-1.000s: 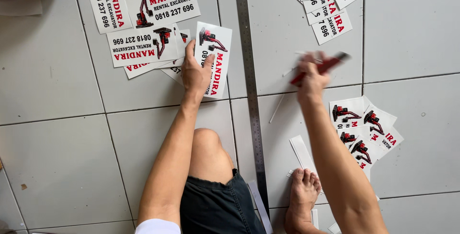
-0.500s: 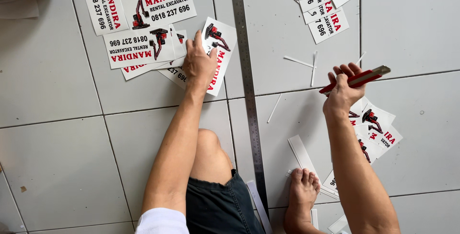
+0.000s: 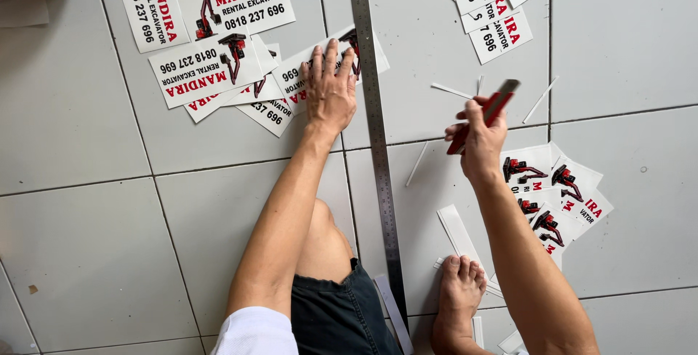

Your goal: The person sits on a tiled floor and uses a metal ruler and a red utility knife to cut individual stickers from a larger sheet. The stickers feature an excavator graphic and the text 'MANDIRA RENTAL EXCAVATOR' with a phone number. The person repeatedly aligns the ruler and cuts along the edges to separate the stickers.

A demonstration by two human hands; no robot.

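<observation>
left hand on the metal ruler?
No: the left hand lies flat on a printed card just beside the metal ruler, not on it.

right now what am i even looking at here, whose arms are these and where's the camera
The camera sits on a person's head and looks straight down, so the arms are that person's own. They sit on a tiled floor, one bare foot showing. The left hand presses flat on a printed card beside a long metal ruler. The right hand holds a red cutter above the floor. More cards lie in piles around, with thin white offcut strips.
</observation>
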